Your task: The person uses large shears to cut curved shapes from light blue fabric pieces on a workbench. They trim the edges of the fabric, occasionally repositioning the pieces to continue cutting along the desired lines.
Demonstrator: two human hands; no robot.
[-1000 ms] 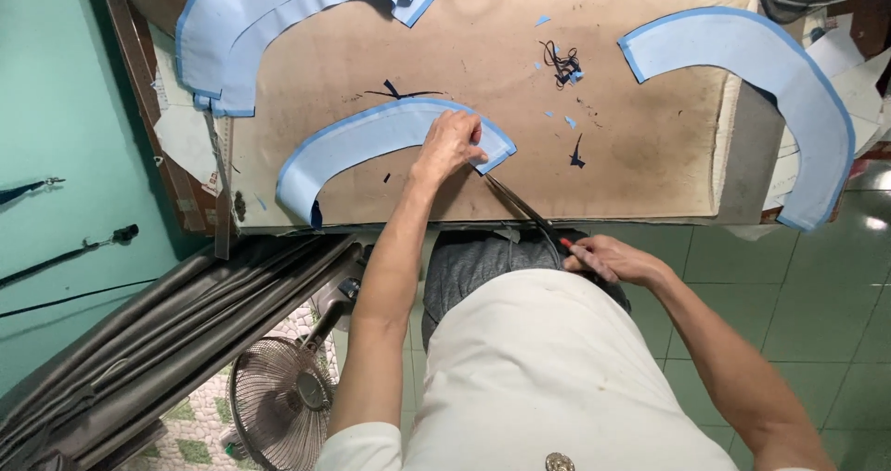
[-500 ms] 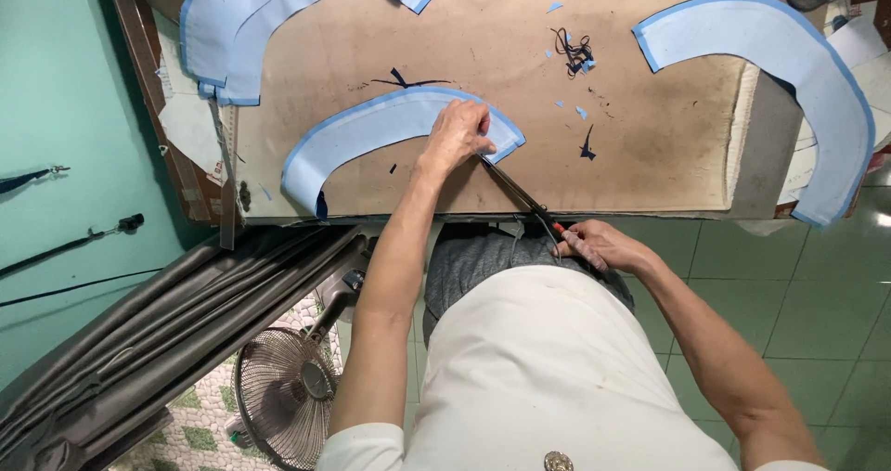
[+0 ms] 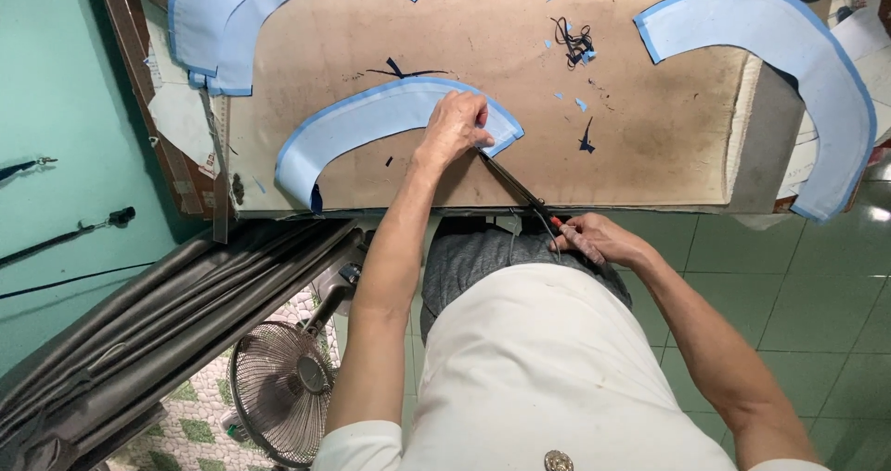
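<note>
Curved blue fabric piece point(image 3: 371, 128) flat at the table's point(image 3: 650, 146) near edge, pinned by left hand point(image 3: 455, 128) pressed flat, right hand point(image 3: 594, 239) closed on scissors point(image 3: 520, 188) at its right end, cut barely advanced since before.

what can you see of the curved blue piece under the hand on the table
The curved blue piece is a flat, arched strip, pale blue with a darker blue edge, seemingly thin foam or fabric. It lies flat on the brown table near the front edge. The left hand presses its right end, where the scissors, held by the right hand, meet its edge.
</note>
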